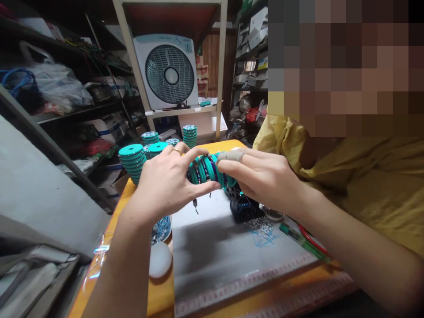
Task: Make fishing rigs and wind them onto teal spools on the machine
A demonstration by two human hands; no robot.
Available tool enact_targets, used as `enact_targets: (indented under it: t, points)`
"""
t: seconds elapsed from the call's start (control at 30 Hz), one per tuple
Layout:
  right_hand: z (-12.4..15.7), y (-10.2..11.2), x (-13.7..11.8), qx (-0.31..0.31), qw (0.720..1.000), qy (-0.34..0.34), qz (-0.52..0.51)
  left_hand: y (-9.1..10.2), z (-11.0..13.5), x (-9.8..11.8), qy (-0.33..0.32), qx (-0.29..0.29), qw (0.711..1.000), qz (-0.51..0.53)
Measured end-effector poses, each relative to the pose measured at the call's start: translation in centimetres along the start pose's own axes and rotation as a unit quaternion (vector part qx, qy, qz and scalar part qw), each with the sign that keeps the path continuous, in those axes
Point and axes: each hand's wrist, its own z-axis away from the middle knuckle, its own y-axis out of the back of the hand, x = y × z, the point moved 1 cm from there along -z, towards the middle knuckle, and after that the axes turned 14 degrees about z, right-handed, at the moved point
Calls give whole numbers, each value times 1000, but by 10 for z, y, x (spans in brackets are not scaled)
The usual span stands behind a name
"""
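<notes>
A sideways stack of round teal spools is held above the grey board. Dark strands show between the spools, and short dark ends dangle below. My left hand grips the stack's left end, thumb underneath and fingers over the top. At the other end, my right hand closes its fingers around the spools; a greyish wrap covers one finger. Beneath my right hand sits a black device, partly hidden. Small silvery pieces lie scattered on the board near it.
Upright stacks of teal spools stand at the table's back left. A dish of blue pieces and a white round lid lie left of the board. Right are a green-handled tool and a person in yellow cloth. Behind is a fan.
</notes>
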Motion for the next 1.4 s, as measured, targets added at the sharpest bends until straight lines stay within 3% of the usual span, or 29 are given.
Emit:
enact_targets:
  t: [0.27,0.4,0.53,0.6,0.87,1.03,1.1,1.27,1.33,1.4]
  points:
    - [-4,5,1,2,997,65,48,-2,0,1,1,2,1000,-6]
    - [-2,5,-1,17,996,80,18,-2,1,1,-1,4,1000,-10]
    - [6,1,0,37,998,-36,-48,-2,1,1,2,-1,1000,-8]
    - [9,0,-1,43,995,-61,-70,-1,1,1,4,-1,1000,-10]
    - [13,-4,-6,69,995,-10,-67,-3,0,-1,-2,10,1000,-2]
    - [18,-6,-6,51,997,39,-52,-2,1,0,-1,6,1000,-2]
    - [22,2,-5,24,996,7,-82,-1,1,0,-3,1,1000,0]
    - [52,36,-6,29,966,-219,-137,2,2,0,-19,-9,1000,5]
    - [71,44,-9,5,960,-247,-130,3,2,0,-20,-10,1000,4]
    - [93,44,-11,-62,954,-264,-128,3,2,-1,-23,-12,1000,5]
